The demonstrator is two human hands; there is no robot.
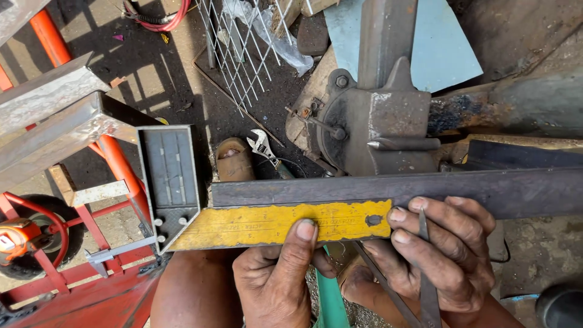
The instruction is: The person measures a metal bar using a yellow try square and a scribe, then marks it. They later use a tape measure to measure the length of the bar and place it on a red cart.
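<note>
Two bare hands work at the bottom edge, both cut off at the wrist by the frame. The left hand (276, 276) presses its thumb flat on the yellow blade of a try square (273, 223); its other fingers curl under the blade, out of sight, so it is clamped on the square. The right hand (446, 255) lays its fingers (401, 215) together against the blade's end and the lower edge of a dark steel bar (425, 191), and grips a thin metal scriber (427, 267) between them; the scriber's lower end runs off the picture. Just above the fingers the bar lies flat, its right end leaving the frame. The square's grey stock (170, 176) stands left of the fingers, butted against the bar's left end. Beyond the bar sits a rusty bench vise (376, 121), its top cropped. A wrench (262, 146) lies on the ground past the left thumb, half hidden. A red frame (73, 261) fills the far left.
</note>
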